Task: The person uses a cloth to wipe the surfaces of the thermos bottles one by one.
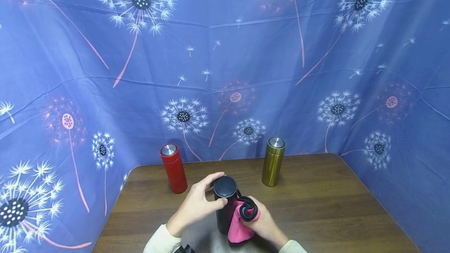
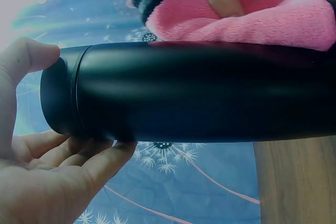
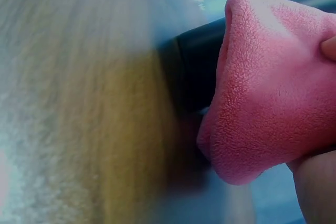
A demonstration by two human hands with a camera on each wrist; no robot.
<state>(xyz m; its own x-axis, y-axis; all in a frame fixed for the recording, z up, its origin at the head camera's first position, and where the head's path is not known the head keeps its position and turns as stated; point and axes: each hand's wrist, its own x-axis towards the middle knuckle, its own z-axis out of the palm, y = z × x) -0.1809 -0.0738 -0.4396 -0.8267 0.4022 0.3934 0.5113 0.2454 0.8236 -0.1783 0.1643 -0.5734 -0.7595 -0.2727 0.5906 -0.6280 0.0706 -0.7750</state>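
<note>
Nearest me, a person's pale sleeves (image 1: 162, 240) reach in over the near side of the brown worktop (image 1: 337, 206). On the right, the right hand (image 1: 261, 220) has its fingers curled round a fluffy pink cloth (image 1: 240, 230), gripping it in a bunch. A black part (image 1: 249, 209) of the cloth is rolled up at its top, and the pink hangs down below. The cloth lies against the right side of a black bottle (image 1: 223, 221), which is at the near middle of the worktop, roughly upright with its lid on; I can't tell whether its base touches the wood. To the left, the left hand (image 1: 200, 203) is partly closed round the bottle's upper end, thumb on the near side of the lid and fingers round the other.

Farther off, a red bottle (image 1: 175, 173) with a silvery top stands at the left, and a gold bottle (image 1: 272, 167) with a similar top stands at the right, near the far edge. Behind everything hangs a blue curtain (image 1: 211, 54) printed with white and pink dandelions.
</note>
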